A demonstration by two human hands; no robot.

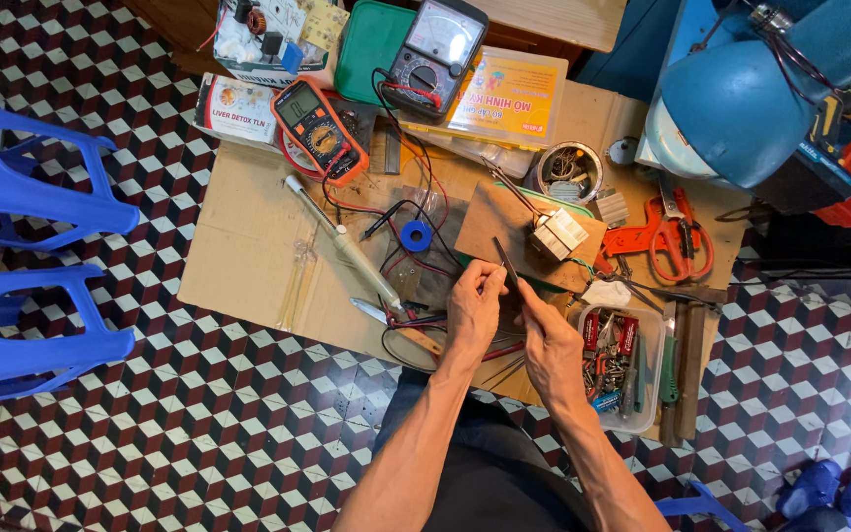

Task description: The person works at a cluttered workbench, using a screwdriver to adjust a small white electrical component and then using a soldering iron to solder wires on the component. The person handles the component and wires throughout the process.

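Observation:
My left hand (473,307) is raised over the cardboard sheet (248,236), its thumb and fingers pinched on something small that I cannot make out. My right hand (550,347) is beside it, touching it, and grips a thin dark metal tool (505,260) that points up and away from me. Just beyond the tool's tip, a small white transformer (558,234) sits on a brown board (492,222). A soldering iron (345,246) lies to the left of my hands, with a blue tape roll (415,234) near it.
An orange multimeter (316,128), an analog meter (434,54) and a yellow box (506,99) lie at the back. Red-handled pliers (677,241), a round tin (570,169) and a clear parts box (625,361) are on the right. Two blue stools (32,177) stand at the left.

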